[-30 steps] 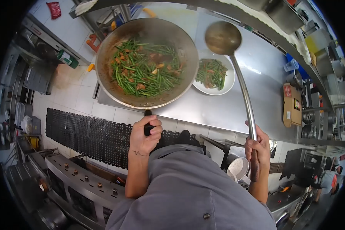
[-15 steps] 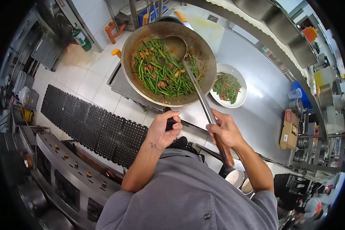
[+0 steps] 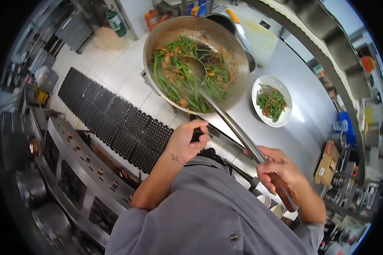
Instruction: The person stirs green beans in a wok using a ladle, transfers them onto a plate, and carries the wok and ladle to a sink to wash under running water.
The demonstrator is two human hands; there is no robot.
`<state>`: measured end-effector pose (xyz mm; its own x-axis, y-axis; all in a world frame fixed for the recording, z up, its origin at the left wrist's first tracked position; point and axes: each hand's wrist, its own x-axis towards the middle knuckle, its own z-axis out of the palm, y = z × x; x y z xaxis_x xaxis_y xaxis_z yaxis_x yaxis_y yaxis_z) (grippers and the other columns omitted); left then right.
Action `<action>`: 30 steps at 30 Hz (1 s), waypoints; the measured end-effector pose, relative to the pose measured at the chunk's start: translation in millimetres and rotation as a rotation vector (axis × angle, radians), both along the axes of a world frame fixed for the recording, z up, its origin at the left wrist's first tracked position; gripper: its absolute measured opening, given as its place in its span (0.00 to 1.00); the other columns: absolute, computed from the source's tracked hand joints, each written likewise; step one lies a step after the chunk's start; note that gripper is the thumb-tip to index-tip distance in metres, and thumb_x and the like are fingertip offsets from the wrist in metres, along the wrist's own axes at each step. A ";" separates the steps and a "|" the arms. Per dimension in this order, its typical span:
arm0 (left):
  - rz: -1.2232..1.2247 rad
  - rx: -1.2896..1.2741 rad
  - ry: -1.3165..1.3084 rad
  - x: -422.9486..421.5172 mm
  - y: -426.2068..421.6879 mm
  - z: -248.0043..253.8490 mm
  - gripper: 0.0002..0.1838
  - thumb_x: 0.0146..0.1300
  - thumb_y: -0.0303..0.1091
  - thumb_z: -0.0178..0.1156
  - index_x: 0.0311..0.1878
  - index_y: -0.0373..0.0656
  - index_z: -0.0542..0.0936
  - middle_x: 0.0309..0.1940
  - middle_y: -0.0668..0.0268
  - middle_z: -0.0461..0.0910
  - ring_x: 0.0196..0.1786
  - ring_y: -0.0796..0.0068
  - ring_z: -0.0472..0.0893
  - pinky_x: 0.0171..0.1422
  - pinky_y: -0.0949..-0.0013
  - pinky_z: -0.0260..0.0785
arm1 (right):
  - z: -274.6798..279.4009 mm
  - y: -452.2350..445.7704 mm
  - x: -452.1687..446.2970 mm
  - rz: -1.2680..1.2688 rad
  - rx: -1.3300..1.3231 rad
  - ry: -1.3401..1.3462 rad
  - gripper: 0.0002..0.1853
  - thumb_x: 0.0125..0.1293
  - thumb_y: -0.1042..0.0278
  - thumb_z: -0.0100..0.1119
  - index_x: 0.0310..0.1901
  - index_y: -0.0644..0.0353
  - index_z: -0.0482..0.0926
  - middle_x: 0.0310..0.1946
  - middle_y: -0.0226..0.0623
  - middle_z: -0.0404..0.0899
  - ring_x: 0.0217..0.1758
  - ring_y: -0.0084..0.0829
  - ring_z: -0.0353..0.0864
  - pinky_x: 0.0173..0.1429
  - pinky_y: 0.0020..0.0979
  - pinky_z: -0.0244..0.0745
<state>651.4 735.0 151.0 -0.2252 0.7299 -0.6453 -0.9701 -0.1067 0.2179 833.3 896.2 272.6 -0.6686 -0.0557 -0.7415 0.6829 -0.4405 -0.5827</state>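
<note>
My left hand (image 3: 189,142) is wrapped around the black handle of a large wok (image 3: 239,63), which is tilted. Inside, green beans (image 3: 172,87) with small brownish-orange pieces lie mostly towards the left and lower side, partly blurred. A long metal ladle (image 3: 233,124) with a wooden grip is held in my right hand (image 3: 278,169), fingers closed on its handle. The ladle's bowl rests among the beans near the wok's middle. Right of the wok, a white oval plate (image 3: 288,117) on the steel counter carries a portion of the same beans.
The steel counter (image 3: 304,91) runs along the right, with a cutting board (image 3: 264,44) and an orange-handled knife (image 3: 236,21) behind the wok. A cardboard box (image 3: 327,163) stands at right. Black rubber mats (image 3: 115,121) cover the floor, beside a stove (image 3: 78,163) at left.
The ladle's bowl has moved down from the wok's upper part into the beans. My right hand has shifted down and right. The beans have moved about, baring more of the wok's inside.
</note>
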 end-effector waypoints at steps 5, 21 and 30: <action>-0.009 -0.025 -0.013 11.9 -8.7 -1.1 0.08 0.62 0.28 0.56 0.29 0.44 0.67 0.23 0.70 0.71 0.19 0.80 0.68 0.11 0.81 0.52 | -9.2 11.3 4.5 -0.096 -0.261 0.054 0.27 0.62 0.73 0.47 0.65 0.63 0.61 0.16 0.31 0.64 0.10 0.23 0.66 0.11 0.25 0.62; -0.080 0.072 -0.184 22.2 12.9 3.9 0.07 0.63 0.28 0.52 0.29 0.43 0.69 0.22 0.70 0.69 0.21 0.79 0.67 0.12 0.81 0.53 | 21.4 51.7 85.2 -0.712 -0.632 0.420 0.33 0.59 0.80 0.44 0.66 0.77 0.47 0.17 0.43 0.67 0.10 0.32 0.71 0.08 0.33 0.67; -0.143 0.105 -0.237 9.7 50.2 0.8 0.05 0.65 0.28 0.50 0.33 0.39 0.70 0.23 0.69 0.68 0.21 0.76 0.67 0.12 0.79 0.54 | 19.3 51.8 155.6 -1.006 -0.213 0.469 0.30 0.58 0.78 0.45 0.62 0.83 0.53 0.13 0.35 0.64 0.07 0.24 0.66 0.06 0.25 0.62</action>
<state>661.2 785.2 151.8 0.0328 0.8091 -0.5868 -0.9995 0.0247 -0.0218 989.0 948.1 291.9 -0.6910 0.5697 -0.4448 -0.3047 -0.7877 -0.5355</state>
